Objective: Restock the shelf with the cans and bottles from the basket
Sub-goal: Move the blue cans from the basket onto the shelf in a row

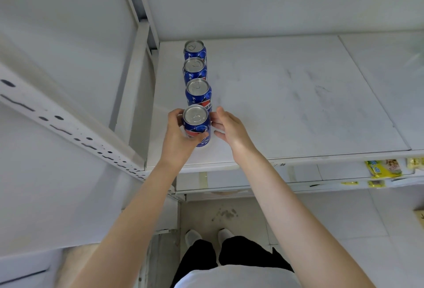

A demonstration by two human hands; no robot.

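Can (196, 124) in curled left-hand fingers (202, 137)

Four upright blue cans (196, 95) in a front-to-back row on white shelf (298, 104)

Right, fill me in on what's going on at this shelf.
A person is stocking blue cans on a white shelf. Three cans already stand in a line running from the back towards the front. The left hand is wrapped around a fourth can at the front of that line, upright, while the right hand is open beside it, fingertips near its side. The basket is out of view.
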